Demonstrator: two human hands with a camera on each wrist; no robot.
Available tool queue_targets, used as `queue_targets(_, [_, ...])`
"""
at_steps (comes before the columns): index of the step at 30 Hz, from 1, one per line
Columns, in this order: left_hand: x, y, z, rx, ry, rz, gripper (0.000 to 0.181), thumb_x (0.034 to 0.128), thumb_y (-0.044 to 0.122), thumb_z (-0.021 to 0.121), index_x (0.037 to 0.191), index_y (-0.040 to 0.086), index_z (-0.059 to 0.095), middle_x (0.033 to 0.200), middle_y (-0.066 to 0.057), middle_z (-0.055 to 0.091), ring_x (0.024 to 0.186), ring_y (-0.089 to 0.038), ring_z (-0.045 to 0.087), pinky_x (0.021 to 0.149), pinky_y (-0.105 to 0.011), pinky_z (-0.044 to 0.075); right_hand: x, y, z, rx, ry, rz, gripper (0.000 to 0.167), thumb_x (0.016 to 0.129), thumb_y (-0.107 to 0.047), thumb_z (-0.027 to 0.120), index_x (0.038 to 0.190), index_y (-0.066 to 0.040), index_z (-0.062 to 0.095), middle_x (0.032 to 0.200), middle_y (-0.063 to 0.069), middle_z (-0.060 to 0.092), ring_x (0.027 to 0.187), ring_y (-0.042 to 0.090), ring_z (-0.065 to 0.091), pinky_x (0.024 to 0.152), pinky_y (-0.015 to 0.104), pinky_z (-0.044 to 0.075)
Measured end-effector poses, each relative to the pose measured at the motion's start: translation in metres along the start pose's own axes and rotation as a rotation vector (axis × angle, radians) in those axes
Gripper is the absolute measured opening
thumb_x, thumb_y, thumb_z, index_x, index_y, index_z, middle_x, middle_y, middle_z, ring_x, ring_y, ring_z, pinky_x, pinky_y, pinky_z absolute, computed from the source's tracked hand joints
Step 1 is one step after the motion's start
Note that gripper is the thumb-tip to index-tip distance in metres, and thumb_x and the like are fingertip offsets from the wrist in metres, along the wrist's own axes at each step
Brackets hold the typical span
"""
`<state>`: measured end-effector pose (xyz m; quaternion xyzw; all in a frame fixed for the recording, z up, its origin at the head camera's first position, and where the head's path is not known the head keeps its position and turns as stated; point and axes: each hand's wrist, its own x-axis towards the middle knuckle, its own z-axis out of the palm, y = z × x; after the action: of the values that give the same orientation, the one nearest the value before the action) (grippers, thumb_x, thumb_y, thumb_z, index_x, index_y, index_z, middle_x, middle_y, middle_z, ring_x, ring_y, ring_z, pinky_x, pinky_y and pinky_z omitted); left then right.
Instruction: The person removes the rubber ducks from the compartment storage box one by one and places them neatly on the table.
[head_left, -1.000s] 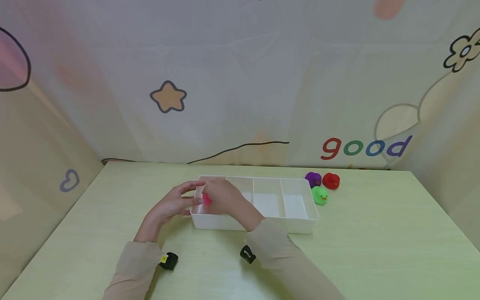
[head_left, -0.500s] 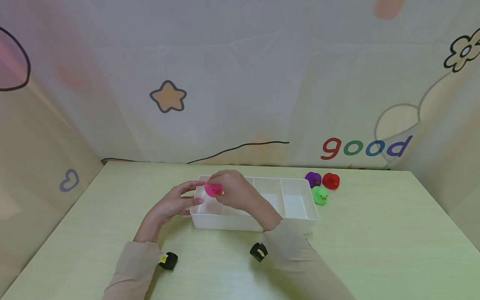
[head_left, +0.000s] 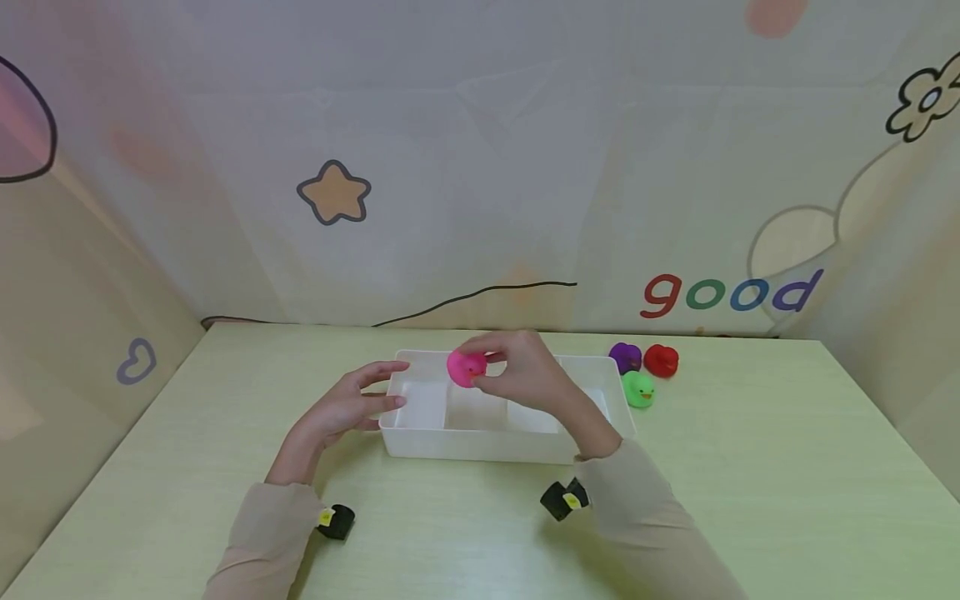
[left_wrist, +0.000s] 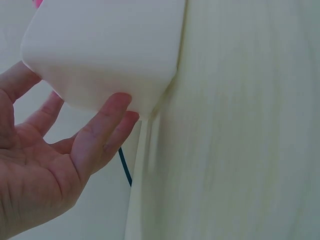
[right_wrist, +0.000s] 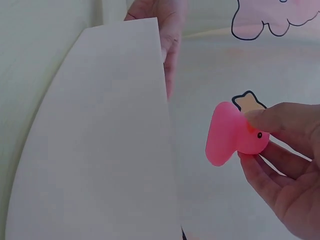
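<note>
My right hand pinches a pink rubber duck between thumb and fingers, above the white divided box. In the right wrist view, the duck is clear of the box's side. My left hand holds the box's left end, its fingertips over the rim and against the outer wall. Up close in the left wrist view, fingers touch the box's end wall. No item shows in the visible compartments; my right hand covers part of the box.
Right of the box stand a purple duck, a red duck and a green duck, close together. The pale table ends at a printed cloth backdrop.
My right hand has lifted the pink duck out of the box's left compartment and carried it up and to the right. My left hand has stayed on the box's end.
</note>
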<state>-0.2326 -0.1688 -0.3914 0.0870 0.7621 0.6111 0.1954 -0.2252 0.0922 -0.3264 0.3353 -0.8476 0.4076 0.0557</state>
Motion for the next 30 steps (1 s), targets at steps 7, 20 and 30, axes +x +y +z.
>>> queue_targets(7, [0.000, 0.000, 0.000, 0.001, -0.002, 0.005, 0.060, 0.0828, 0.016, 0.067, 0.136, 0.010, 0.040, 0.139, -0.015, 0.032, 0.116, -0.035, 0.047, 0.080, -0.044, 0.050, -0.016, 0.011, -0.028, 0.068, 0.054, 0.071, 0.035, 0.071, 0.003, 0.073, 0.106, 0.002, 0.066, 0.105, 0.014, 0.066, 0.095, 0.025, 0.062, 0.078, 0.032, 0.052])
queue_targets(20, [0.000, 0.000, -0.001, 0.015, 0.002, 0.004, 0.059, 0.0831, 0.017, 0.067, 0.136, 0.011, 0.040, 0.140, -0.015, 0.031, 0.119, -0.036, 0.045, 0.081, -0.045, 0.050, -0.046, 0.034, -0.071, 0.027, 0.091, 0.202, 0.039, 0.073, 0.004, 0.071, 0.111, 0.002, 0.063, 0.108, 0.016, 0.063, 0.095, 0.029, 0.060, 0.079, 0.041, 0.051])
queue_targets(30, [0.001, -0.001, -0.001, 0.004, 0.003, -0.004, 0.059, 0.0823, 0.017, 0.068, 0.135, 0.012, 0.041, 0.138, -0.013, 0.035, 0.116, -0.034, 0.047, 0.079, -0.043, 0.050, -0.074, 0.052, -0.095, 0.023, 0.121, 0.290, 0.039, 0.075, 0.004, 0.070, 0.113, 0.003, 0.061, 0.115, 0.019, 0.056, 0.095, 0.033, 0.060, 0.075, 0.027, 0.052])
